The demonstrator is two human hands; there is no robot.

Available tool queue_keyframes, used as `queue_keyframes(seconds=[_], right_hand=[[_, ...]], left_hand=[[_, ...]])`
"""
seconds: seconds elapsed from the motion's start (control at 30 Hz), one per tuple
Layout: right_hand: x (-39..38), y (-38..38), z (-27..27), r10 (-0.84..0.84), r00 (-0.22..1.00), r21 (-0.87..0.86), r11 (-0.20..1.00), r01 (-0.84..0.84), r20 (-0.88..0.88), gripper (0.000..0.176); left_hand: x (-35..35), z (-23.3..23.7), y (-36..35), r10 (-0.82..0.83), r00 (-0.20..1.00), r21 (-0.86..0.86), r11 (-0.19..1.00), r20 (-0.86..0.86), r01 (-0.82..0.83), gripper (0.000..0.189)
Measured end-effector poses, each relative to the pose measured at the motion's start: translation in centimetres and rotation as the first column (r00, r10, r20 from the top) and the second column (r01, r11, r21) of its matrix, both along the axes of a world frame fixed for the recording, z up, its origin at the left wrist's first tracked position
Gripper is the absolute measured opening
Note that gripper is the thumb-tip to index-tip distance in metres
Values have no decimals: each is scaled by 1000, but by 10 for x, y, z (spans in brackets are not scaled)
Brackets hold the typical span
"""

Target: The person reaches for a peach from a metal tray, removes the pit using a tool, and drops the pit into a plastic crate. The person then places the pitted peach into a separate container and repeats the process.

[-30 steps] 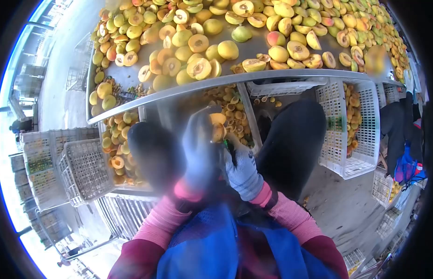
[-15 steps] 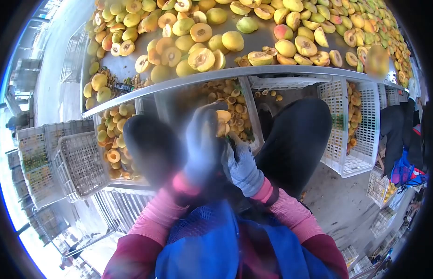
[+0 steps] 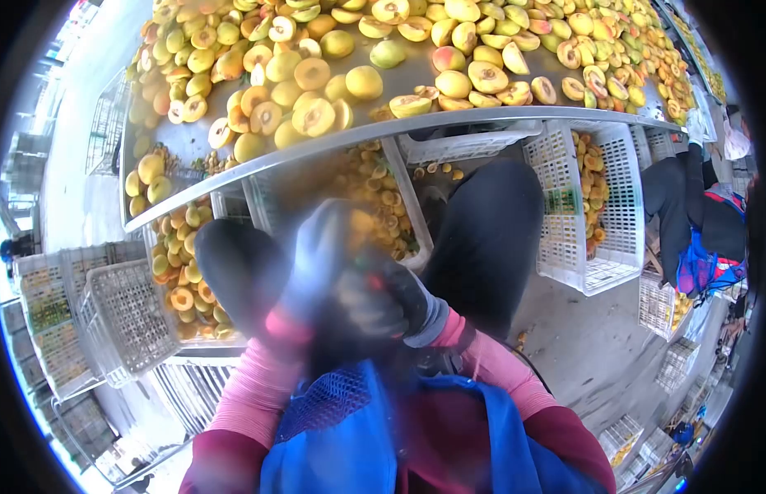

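Observation:
My left hand (image 3: 317, 259), in a pale grey-blue work glove, is raised above my lap and smeared by motion. At its fingertips is a blurred yellow-orange peach half (image 3: 362, 226), which the hand seems to grip. Close beside it, my right hand (image 3: 383, 300), in a glove with a dark coated palm, is closed with the fingers curled. A small red and green spot shows at its fingers; what it holds I cannot make out. Below and beyond the hands, a crate of peach pieces (image 3: 387, 193) stands between my knees, under the table edge.
Across the front runs a metal table (image 3: 362, 128) heaped with halved and whole peaches (image 3: 317, 115). A crate of peaches (image 3: 185, 280) stands left of my knee, near a plastic crate (image 3: 132, 321). White crates (image 3: 593, 210) stand at right, with another person (image 3: 696, 206) beyond.
My view has shifted, so table and crates sit further left. My right hand has turned and curled, its dark palm side now showing. The peach half is more blurred than before.

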State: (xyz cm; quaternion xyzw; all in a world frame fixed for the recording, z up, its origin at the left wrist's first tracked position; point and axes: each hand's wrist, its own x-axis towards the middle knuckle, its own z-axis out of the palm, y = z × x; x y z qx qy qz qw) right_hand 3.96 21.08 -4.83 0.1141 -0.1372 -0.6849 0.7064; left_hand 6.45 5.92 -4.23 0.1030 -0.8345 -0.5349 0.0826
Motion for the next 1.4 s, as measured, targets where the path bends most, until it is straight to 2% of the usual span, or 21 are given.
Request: queue_keyframes(seconds=[0.07,0.13,0.23,0.27,0.37,0.43,0.47,0.5,0.57,0.6,0.63,0.67,0.73,0.83,1.0,1.07,1.13,1.23,1.27,1.33,1.4], right_hand=[[3,-6,-5,54,966,-243,970,9,252,46],[10,-9,-9,-16,978,-279,957,75,207,46],[4,-8,2,-49,983,-323,941,105,177,45],[1,-9,6,-52,984,-338,935,109,173,45],[19,-12,-43,40,946,-199,980,26,321,47],[19,-16,-52,24,976,-122,992,3,217,46],[17,-17,-55,24,987,-83,997,-11,161,46],[15,-18,-56,25,994,-42,999,-20,106,45],[12,-22,-54,26,1000,80,996,-26,-1,44],[13,-26,-55,37,999,118,992,-35,-14,44],[13,-28,-56,49,999,164,986,-45,-22,44],[10,-28,-46,58,997,222,974,-45,-54,43],[41,-37,-89,35,901,599,757,259,-433,42],[15,-30,-46,134,847,676,672,304,-514,41],[-14,-4,-23,160,620,496,760,419,-768,32],[-21,-10,-19,220,744,625,711,321,-631,39],[-13,-16,-18,184,658,600,633,489,-730,44],[3,-16,-16,130,173,216,526,823,-976,41],[1,-16,-3,122,166,205,491,847,-979,38],[-18,-18,-35,105,699,610,589,529,-707,26],[-24,-21,-20,44,674,597,510,620,-737,31]], left_hand=[[5,-5,1,6,1000,87,996,1,-6,40],[10,-6,0,40,999,57,998,8,-40,40],[19,2,5,163,980,-341,920,-111,-192,33],[32,-10,-11,300,954,-65,951,-24,-301,24],[56,21,-61,475,849,-313,790,-234,-528,20],[83,38,-113,513,757,-432,622,-405,-653,29],[102,34,-153,648,724,-251,679,-238,-690,34],[107,38,-172,766,640,-780,368,-53,-505,37],[109,20,-198,763,645,-992,37,-48,-117,40],[78,29,-179,617,761,-957,46,-198,-286,46],[28,50,-132,611,758,-874,214,-229,-437,46],[-4,54,-109,453,857,-791,418,-245,-447,44],[-67,55,-76,429,903,-623,713,23,-323,46],[-121,14,-85,246,949,-751,660,196,-16,65],[-141,-2,-91,141,983,-736,677,114,-12,64],[-142,-7,-96,112,973,-761,643,202,84,62],[-143,2,-95,94,947,-755,630,308,184,56],[-139,16,-89,94,963,-740,661,251,128,47],[-134,17,-87,110,970,-741,665,215,89,44],[-116,31,-72,176,981,-604,775,-81,-189,39],[-94,41,-53,215,934,-496,801,-285,-336,38]])
